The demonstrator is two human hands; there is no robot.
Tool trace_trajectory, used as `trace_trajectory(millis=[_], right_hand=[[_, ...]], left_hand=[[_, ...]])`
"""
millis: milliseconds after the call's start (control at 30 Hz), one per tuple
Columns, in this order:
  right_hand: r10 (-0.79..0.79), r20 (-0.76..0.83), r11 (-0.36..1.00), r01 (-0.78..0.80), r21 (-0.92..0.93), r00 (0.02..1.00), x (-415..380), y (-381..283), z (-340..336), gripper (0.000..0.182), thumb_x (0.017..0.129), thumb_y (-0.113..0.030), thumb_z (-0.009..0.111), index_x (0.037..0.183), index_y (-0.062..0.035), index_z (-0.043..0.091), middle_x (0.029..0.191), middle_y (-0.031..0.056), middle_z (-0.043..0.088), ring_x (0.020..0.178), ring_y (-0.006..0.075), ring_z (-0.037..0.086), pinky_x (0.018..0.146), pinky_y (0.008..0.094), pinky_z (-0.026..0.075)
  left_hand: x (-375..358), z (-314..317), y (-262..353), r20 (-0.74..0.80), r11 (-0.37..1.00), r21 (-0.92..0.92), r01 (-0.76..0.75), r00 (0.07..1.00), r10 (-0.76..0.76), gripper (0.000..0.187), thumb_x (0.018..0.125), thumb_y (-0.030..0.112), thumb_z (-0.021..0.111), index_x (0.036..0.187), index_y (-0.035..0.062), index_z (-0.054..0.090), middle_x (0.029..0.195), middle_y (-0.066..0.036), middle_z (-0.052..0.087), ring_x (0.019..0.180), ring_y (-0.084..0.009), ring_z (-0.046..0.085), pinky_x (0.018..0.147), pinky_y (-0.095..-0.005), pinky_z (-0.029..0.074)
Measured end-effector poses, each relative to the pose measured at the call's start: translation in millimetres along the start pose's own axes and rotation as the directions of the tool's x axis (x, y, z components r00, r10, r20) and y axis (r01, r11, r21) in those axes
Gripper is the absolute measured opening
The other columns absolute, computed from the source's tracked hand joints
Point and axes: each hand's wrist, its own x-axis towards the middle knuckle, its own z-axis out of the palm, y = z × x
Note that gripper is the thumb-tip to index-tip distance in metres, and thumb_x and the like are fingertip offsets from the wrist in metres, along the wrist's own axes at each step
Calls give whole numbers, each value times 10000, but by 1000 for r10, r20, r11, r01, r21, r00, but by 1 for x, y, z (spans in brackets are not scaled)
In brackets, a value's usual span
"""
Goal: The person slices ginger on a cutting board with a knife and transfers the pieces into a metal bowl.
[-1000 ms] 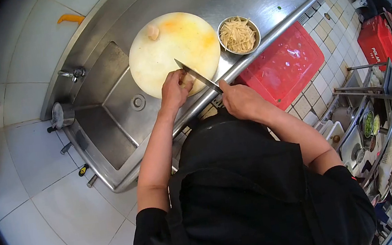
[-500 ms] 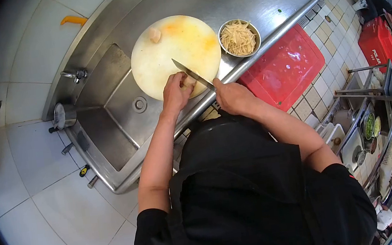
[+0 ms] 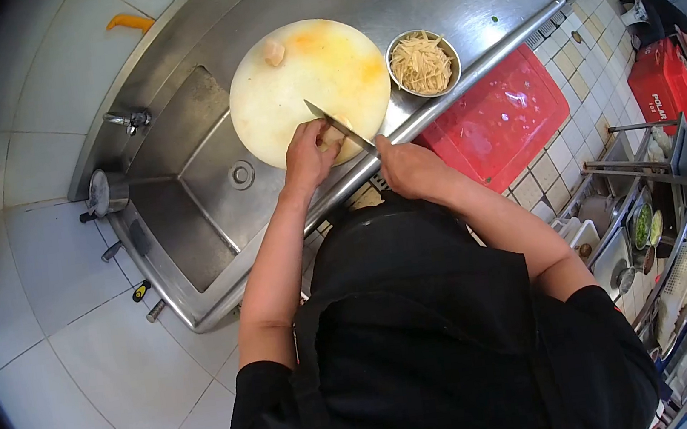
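A round white cutting board (image 3: 278,102) with yellow-orange stains lies across the sink's edge. My right hand (image 3: 411,162) is closed around the handle of a kitchen knife (image 3: 340,126), its blade pointing away to the upper left over the board's near edge. Beside the blade, my left hand (image 3: 306,154) has its fingers curled on a pale food piece (image 3: 329,138), partly hidden by the fingers and the knife. A small pinkish-beige lump (image 3: 274,52) rests at the board's far side. Right of the board stands a metal bowl (image 3: 456,72) heaped with thin pale strips (image 3: 422,64).
Left of the board is a steel sink basin (image 3: 201,159) with a tap (image 3: 129,121) on its rim. A red plastic lid or bin (image 3: 504,122) sits below the counter's front edge (image 3: 484,67). At right are shelves with food containers (image 3: 643,225) and a red cooler (image 3: 663,81).
The view has shifted slightly. My hands, the knife and the food piece stay in nearly the same places on the board.
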Motion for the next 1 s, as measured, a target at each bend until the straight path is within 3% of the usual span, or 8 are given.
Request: trace_trajectory(millis=[300, 367, 467, 1000], right_hand=[[3, -9, 1000, -3, 14, 1000, -5, -6, -8, 237, 952, -99, 454, 1135, 51, 477, 890, 303, 684, 887, 470, 676, 792, 568, 520], [8, -49, 1000, -6, 29, 999, -11, -7, -11, 229, 967, -128, 489, 1104, 51, 450, 789, 298, 651, 800, 487, 651, 735, 591, 489], [14, 5, 1000, -14, -2, 1000, -16, -8, -18, 240, 962, -111, 458, 1144, 45, 472, 874, 301, 681, 879, 465, 676, 781, 573, 515], [16, -15, 999, -17, -28, 1000, 3, -4, -5, 225, 951, -114, 480, 1114, 41, 473, 873, 307, 684, 879, 459, 685, 774, 566, 529]], left_hand=[[2, 4, -8, -26, 998, -68, -8, 1000, 6, 379, 840, 160, 748, 1182, 29, 654, 1120, -136, 624, 933, -266, 641, 868, -374, 534], [4, 3, -7, -18, 999, -33, 6, 1000, -6, 377, 849, 165, 758, 1182, 27, 650, 1119, -132, 635, 950, -257, 656, 875, -368, 543], [2, 1, -5, -9, 1000, -5, 15, 1000, -15, 384, 856, 170, 769, 1188, 24, 644, 1119, -127, 647, 970, -249, 671, 885, -363, 551], [-1, 4, -5, -38, 995, -93, 23, 999, -26, 404, 833, 144, 754, 1201, 18, 643, 1143, -136, 638, 963, -269, 652, 882, -369, 537]])
